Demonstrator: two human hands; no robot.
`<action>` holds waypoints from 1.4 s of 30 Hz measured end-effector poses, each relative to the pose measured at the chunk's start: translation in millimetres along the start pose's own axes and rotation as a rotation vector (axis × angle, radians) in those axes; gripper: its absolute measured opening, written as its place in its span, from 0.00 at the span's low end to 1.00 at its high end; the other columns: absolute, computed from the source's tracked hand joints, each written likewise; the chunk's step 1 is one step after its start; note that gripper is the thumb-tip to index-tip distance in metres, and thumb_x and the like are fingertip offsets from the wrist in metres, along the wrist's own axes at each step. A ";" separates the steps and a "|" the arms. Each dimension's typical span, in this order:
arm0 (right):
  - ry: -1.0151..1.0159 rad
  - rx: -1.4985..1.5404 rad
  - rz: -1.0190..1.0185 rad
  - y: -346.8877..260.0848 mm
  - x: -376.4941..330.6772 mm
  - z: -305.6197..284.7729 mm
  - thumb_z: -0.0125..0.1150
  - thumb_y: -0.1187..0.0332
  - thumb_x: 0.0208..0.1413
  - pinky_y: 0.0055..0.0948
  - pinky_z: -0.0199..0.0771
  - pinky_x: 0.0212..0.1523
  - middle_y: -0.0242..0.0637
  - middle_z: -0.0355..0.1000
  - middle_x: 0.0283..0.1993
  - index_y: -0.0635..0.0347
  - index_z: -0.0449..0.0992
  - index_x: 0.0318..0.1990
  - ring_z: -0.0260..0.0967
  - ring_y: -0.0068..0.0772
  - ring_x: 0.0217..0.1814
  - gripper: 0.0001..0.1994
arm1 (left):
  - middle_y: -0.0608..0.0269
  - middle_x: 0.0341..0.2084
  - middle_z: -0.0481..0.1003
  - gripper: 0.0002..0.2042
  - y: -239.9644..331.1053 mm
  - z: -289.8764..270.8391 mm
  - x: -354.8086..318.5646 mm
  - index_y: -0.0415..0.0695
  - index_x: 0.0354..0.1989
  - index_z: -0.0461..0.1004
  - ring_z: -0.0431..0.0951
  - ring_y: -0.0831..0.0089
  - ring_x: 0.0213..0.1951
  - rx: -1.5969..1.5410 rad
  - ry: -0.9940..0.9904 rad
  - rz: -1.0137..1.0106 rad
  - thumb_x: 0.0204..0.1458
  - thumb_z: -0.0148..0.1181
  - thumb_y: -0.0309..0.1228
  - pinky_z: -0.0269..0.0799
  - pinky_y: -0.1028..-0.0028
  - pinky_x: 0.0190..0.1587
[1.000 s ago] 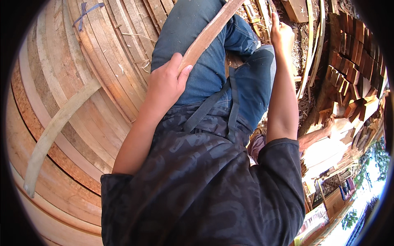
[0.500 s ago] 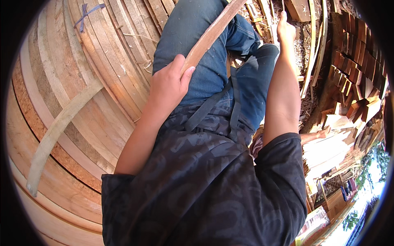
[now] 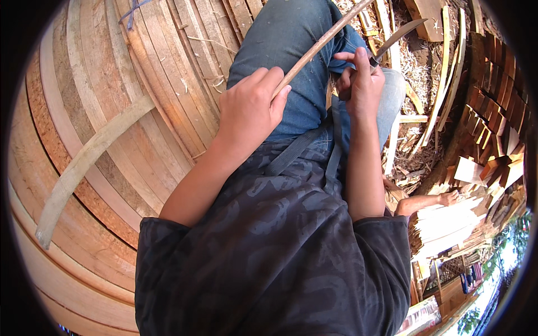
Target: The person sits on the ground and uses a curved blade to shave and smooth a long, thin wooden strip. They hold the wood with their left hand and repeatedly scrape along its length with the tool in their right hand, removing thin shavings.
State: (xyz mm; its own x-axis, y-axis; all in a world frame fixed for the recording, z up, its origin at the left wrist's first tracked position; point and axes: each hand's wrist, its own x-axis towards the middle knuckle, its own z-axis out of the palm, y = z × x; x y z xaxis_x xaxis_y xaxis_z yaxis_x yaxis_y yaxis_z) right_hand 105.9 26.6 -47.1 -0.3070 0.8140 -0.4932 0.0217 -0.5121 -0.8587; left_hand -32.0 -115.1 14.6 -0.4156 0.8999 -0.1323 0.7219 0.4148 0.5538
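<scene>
My left hand (image 3: pixel 252 103) is closed around the near end of a long wooden strip (image 3: pixel 319 46), which slants away over my thigh with its narrow edge toward me. My right hand (image 3: pixel 363 89) grips a knife (image 3: pixel 400 36) above my other knee. Its dark curved blade points away to the right, and most of the handle is hidden by the fingers. The index finger sticks out toward the strip, without clearly touching it. The strip's far end runs out of the picture.
Long wooden boards (image 3: pixel 112 162) lie side by side on my left, with a loose pale strip (image 3: pixel 92 148) across them. Shavings (image 3: pixel 412 162) cover the ground at right, beside thin slats (image 3: pixel 448 84) and stacked wood pieces (image 3: pixel 499 112). Another person's arm (image 3: pixel 423 203) reaches in at right.
My right hand has come back and to the left from farther out, bringing the knife near the strip. My left hand has shifted right, and the strip has rolled onto its narrow side.
</scene>
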 end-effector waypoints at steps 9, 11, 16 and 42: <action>-0.023 0.040 -0.065 6.3 11.6 29.7 0.71 0.71 0.49 0.18 0.62 0.13 0.45 0.77 0.36 0.54 0.62 0.25 0.62 0.16 0.15 0.17 | 0.63 0.28 0.77 0.09 -24.1 -12.3 -2.2 0.40 0.41 0.75 0.75 0.78 0.29 -0.446 -0.240 -0.181 0.54 0.62 0.29 0.70 0.77 0.33; -0.052 0.105 0.030 4.4 9.9 25.9 0.71 0.69 0.50 0.21 0.62 0.16 0.28 0.68 0.24 0.49 0.62 0.25 0.58 0.16 0.14 0.17 | 0.66 0.30 0.77 0.09 -26.7 -12.0 -1.2 0.39 0.42 0.75 0.75 0.79 0.30 -0.563 -0.277 -0.199 0.55 0.62 0.29 0.69 0.78 0.35; -0.241 0.538 0.151 -2.6 11.8 17.3 0.61 0.71 0.59 0.19 0.57 0.19 0.22 0.59 0.22 0.47 0.61 0.25 0.53 0.14 0.17 0.15 | 0.64 0.31 0.76 0.16 -28.3 -15.3 0.6 0.40 0.48 0.72 0.75 0.79 0.32 -0.843 -0.356 -0.222 0.53 0.64 0.31 0.71 0.76 0.37; -0.259 0.777 0.158 -11.2 77.6 2.0 0.58 0.58 0.61 0.25 0.63 0.17 0.31 0.68 0.20 0.60 0.74 0.32 0.62 0.24 0.16 0.14 | 0.65 0.36 0.74 0.18 -65.7 -47.9 -45.9 0.38 0.47 0.71 0.75 0.77 0.41 -0.970 -0.841 -0.497 0.50 0.65 0.32 0.72 0.74 0.46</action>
State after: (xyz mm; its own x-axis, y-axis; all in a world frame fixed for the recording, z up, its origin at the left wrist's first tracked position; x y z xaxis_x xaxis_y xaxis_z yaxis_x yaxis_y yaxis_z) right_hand 79.8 94.9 -75.5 -0.5664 0.6766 -0.4706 -0.5505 -0.7355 -0.3948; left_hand -86.7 -190.1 23.6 0.1935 0.6400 -0.7436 -0.2193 0.7669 0.6031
